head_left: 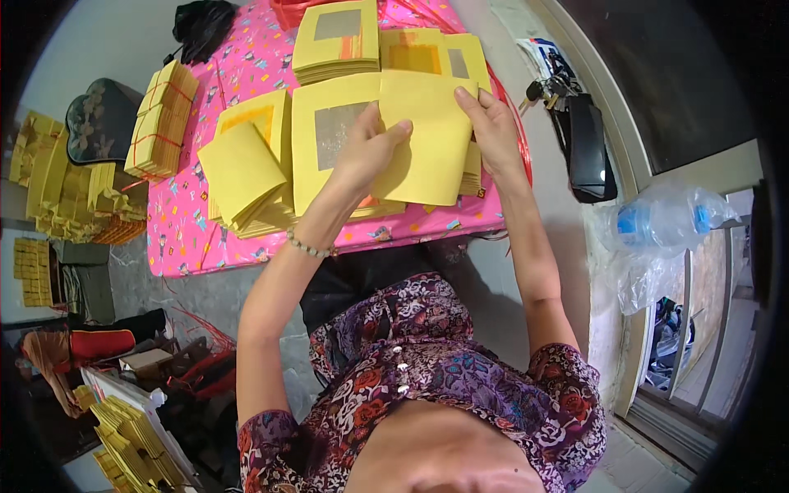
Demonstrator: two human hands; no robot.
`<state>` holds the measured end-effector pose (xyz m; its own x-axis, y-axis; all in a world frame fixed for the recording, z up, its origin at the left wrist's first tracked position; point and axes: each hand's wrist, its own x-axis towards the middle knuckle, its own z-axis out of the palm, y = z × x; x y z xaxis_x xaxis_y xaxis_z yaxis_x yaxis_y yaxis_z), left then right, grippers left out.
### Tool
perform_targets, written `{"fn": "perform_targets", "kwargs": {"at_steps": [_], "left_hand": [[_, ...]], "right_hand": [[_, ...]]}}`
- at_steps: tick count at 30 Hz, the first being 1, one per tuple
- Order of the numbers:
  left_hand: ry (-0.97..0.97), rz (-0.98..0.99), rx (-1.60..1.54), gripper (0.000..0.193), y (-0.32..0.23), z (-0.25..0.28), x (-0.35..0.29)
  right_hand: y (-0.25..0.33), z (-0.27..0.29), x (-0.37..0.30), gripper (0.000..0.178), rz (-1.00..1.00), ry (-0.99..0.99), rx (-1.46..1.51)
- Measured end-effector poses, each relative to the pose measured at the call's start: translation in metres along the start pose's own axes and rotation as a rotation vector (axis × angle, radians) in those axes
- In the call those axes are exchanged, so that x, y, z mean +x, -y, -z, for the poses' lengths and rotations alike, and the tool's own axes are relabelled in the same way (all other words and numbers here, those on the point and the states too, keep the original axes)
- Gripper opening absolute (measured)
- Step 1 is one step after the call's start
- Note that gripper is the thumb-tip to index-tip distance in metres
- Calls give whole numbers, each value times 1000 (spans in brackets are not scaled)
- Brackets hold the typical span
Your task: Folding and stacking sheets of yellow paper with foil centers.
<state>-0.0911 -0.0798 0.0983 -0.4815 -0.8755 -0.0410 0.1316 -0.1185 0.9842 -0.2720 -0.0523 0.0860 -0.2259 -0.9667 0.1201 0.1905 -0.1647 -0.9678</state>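
Observation:
A yellow paper sheet lies opened out to the right from a stack of yellow sheets, its left neighbour bearing a silver rectangle. My right hand pinches the sheet's upper right edge, thumb on top and fingers behind. My left hand presses on the paper along the fold, thumb and index finger apart; its other fingers are partly hidden. To the left sits a stack of folded yellow papers, its top piece curling. Behind the sheet stands a taller yellow paper stack with a silver patch.
A pink patterned cover spreads over the table. Tied yellow bundles stand at its left edge, near a dark cushioned backrest. On the right ledge lie keys, a black case and a plastic-wrapped bottle. More yellow bundles are piled lower left.

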Motion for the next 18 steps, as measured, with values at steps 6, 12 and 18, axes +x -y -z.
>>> {"fn": "perform_targets", "kwargs": {"at_steps": [6,12,18], "left_hand": [[42,-22,-72,38,-6,0,-6],[71,146,-29,33,-8,-10,-3],[75,182,-64,31,-9,1,12]], "right_hand": [[13,2,-6,28,15,-4,-36],[15,15,-17,32,-10,-35,-96],[6,23,-21,38,-127,128,-271]]}}
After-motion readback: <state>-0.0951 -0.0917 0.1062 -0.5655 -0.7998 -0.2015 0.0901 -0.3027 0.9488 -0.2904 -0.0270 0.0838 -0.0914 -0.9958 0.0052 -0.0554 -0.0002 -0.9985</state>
